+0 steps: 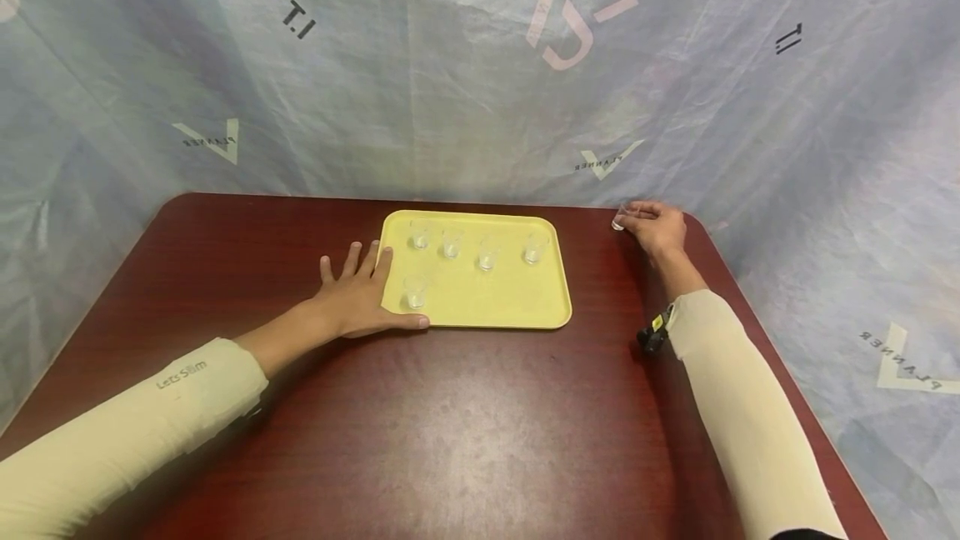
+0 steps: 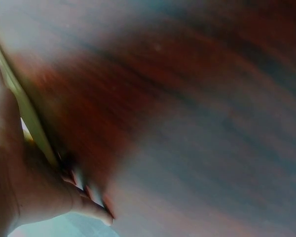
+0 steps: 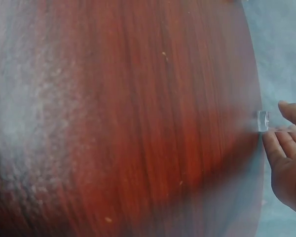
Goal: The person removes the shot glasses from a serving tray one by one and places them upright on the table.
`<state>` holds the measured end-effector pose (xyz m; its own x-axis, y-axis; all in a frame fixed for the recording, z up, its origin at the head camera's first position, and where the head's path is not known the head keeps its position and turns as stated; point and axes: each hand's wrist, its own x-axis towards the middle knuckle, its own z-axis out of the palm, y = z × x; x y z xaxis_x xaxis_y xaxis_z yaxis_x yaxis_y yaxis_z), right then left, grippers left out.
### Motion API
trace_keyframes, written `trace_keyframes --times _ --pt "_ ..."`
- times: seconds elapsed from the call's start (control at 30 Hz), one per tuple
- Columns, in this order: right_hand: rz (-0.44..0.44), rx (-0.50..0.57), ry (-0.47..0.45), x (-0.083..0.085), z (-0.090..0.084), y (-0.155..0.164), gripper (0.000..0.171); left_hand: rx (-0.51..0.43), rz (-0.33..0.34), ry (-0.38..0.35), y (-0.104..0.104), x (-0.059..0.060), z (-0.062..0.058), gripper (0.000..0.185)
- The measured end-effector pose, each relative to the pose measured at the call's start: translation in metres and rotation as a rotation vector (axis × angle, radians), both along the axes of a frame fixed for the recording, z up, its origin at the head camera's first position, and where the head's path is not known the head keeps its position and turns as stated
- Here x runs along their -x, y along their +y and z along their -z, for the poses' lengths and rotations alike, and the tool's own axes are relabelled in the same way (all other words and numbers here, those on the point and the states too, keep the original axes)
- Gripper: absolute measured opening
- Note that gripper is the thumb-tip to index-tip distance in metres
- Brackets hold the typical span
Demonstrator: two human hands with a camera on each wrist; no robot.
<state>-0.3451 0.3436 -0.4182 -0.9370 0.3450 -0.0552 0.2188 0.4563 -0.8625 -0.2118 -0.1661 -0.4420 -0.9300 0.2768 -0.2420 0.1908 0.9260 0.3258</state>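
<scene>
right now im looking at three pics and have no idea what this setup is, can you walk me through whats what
There is no machine here: a person works with two bare hands and wears three cameras. The big picture comes from a camera on the head, looking down at a dark red table. The two blurry pictures come from cameras on the wrists, one for each hand.

On the table lies a yellow tray with five small clear cups: four in a row at the back and one nearer the front left.

The left hand lies flat with straight fingers against the tray's left edge; the left wrist view shows that edge close up. The right hand is at the table's far right corner, fingers curled round a sixth cup. The right wrist view shows it at the fingertips.
</scene>
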Motion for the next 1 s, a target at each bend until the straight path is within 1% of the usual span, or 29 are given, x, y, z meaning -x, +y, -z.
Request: trace_keyframes --times 0.13,0.2,0.33,0.43,0.6,0.83,1.0 --pt "0.003 -0.029 -0.019 -0.003 0.001 0.000 0.052 0.001 -0.002 0.001 0.000 0.000 0.000 0.158" --pt "0.011 -0.025 -0.026 -0.006 0.001 0.002 0.054 0.002 -0.002 0.001 0.000 0.000 0.001 0.159" --pt "0.022 0.001 -0.031 -0.016 0.000 0.003 0.055 0.002 0.001 0.003 0.000 0.000 0.002 0.159" --pt "0.010 0.010 -0.034 -0.025 -0.001 0.005 0.053 -0.002 0.002 0.001 -0.001 0.001 0.002 0.159" --pt "-0.056 0.011 -0.035 -0.041 -0.004 0.004 0.055 -0.005 0.000 -0.004 -0.001 0.000 0.001 0.158" --pt "-0.154 -0.060 -0.053 -0.062 -0.007 -0.010 0.056 -0.002 -0.001 -0.005 0.000 0.000 -0.001 0.159" --pt "-0.211 -0.031 -0.001 -0.073 -0.011 -0.032 0.057 0.001 0.001 -0.003 0.001 0.000 -0.003 0.159"
